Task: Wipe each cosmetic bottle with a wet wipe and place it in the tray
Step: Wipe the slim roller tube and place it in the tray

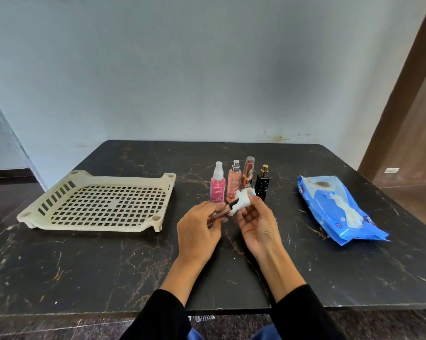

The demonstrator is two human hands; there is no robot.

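1. Nearest, two black sleeves point(158, 315) crossed the near edge of the dark marbled tabletop point(84, 266), forearms reaching toward its middle.
2. The left hand point(197, 231) had its fingers curled round the lower end of a slim brown cosmetic tube point(218, 214), which lay slanted above the tabletop, its dark end pointing toward the right hand.
3. The right hand point(258, 224) pinched a white wet wipe point(242, 201) between thumb and curled fingers, the wipe wrapped round the tube's upper end; one blue-painted nail showed on top of it.
4. Toward the right edge lay a blue wipes pack point(339, 209), flat, with a white wipe sticking out of its opening.
5. Toward the left edge sat a cream perforated tray point(96, 224), raised on short legs, nothing inside it.
6. Just beyond the hands, near the tabletop's centre, four bottles stood upright in a close row: a pink spray bottle point(217, 185) with a white nozzle, a peach bottle point(234, 182) with a silver top, a rose-gold tube point(247, 171) and a black bottle point(262, 182) with a gold cap, partly hidden behind the wipe.
7. Past the far edge rose a pale blue wall point(207, 69).
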